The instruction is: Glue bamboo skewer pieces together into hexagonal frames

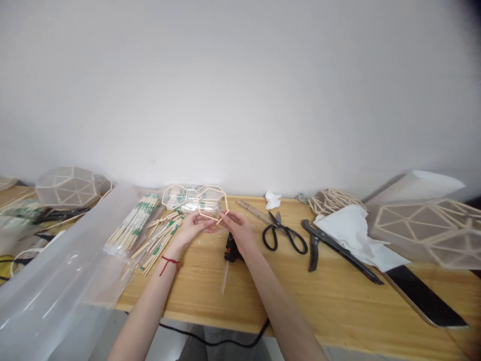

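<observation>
Both hands hold up a light frame of thin wooden sticks, joined into polygon shapes, above the table. My left hand pinches its lower edge from the left. At the lower right corner, the fingers of my right hand close on the same frame. Under my right hand lies a black glue gun, partly hidden, with a clear glue stick poking out toward me. Loose wooden chopsticks with green-printed wrappers are strewn left of my left hand. Behind the frame rests a clear packet with green print.
Black-handled scissors, a ruler, a dark cutting tool, white paper and a phone lie rightward. Paper-covered stick frames stand at left and right. Plastic sheeting drapes the left side; bundled chopsticks lie beside it.
</observation>
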Demonstrator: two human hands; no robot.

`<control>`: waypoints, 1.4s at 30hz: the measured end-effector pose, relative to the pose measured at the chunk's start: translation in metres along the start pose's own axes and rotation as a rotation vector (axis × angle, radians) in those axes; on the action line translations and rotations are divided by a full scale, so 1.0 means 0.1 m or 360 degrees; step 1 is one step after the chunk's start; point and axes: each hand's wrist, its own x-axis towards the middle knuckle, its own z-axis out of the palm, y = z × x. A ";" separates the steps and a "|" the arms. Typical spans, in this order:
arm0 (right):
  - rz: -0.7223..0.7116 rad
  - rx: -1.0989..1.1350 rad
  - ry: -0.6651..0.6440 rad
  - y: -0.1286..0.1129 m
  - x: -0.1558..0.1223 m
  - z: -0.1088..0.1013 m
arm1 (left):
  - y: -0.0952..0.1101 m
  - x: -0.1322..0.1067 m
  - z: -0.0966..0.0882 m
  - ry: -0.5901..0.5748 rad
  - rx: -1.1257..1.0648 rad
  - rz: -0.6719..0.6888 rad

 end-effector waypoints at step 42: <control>0.0068 0.0004 0.0059 0.00 -0.03 0.05 | -0.09 0.08 0.08 0.0296 -0.0194 0.0284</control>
